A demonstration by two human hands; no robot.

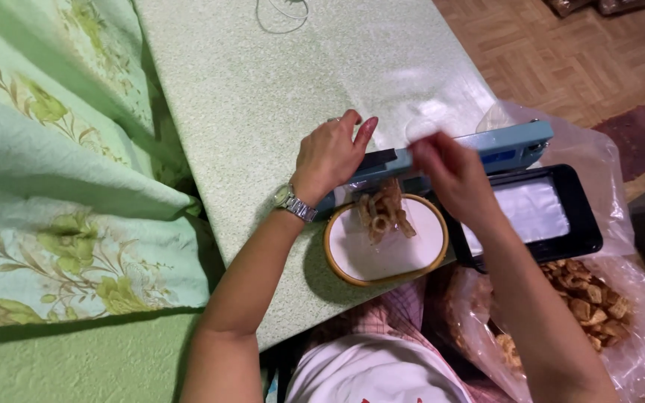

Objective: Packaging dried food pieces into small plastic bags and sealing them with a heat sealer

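Note:
My left hand (331, 153), with a metal watch on the wrist, rests on the left end of a blue bar-shaped sealing machine (503, 143) that lies across the table. My right hand (451, 173) is blurred over the middle of the machine, fingers pinched at the top of a small clear bag of brown ring-shaped snacks (384, 211). The bag hangs from the machine over a round white plate with a yellow rim (337, 254).
A black tray with a white sheet (584, 216) sits right of the plate. A large clear bag of the same brown snacks (587, 298) lies at lower right. Green speckled tablecloth (263, 97), floral green fabric (54, 164) at left, wood parquet floor (561, 52) beyond.

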